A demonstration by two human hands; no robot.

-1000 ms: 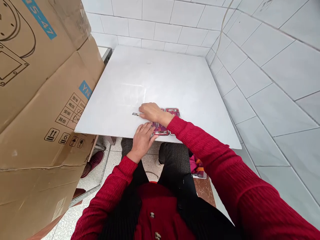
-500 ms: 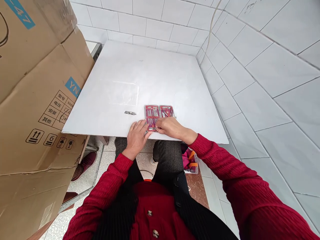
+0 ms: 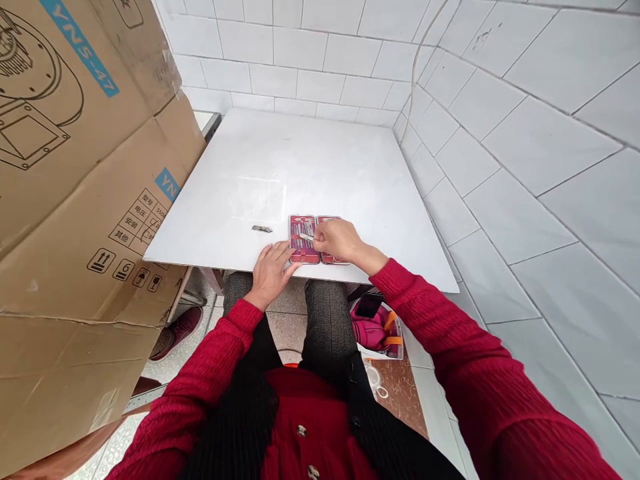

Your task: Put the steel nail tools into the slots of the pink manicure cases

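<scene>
Since the earlier frame, my right grip (image 3: 338,240) has shifted from the near edge of the case to over its middle, and a slim silver metal implement (image 3: 306,237) now shows in it. Thumb and forefinger are pinched on that implement, which juts leftward. Just beneath lies the open, hinged burgundy case (image 3: 303,257) of slim silver tools, its right half partly covered by the hand. Left of the grip, my left hand (image 3: 271,270) rests at the case's edge, thumb apart from fingers. I judge the step in hand to be handling one implement at the case; the next move calls for a light pinch and a steady case. Farther left lies a silver clipper-like piece (image 3: 261,229), apart from the case.

All sit on a smooth white tabletop (image 3: 350,160). Beyond, I see white-tiled walls (image 3: 505,173); far left, a tall brown cardboard box (image 3: 90,260); below right of the grip, a bright pink bundle (image 3: 370,331).
</scene>
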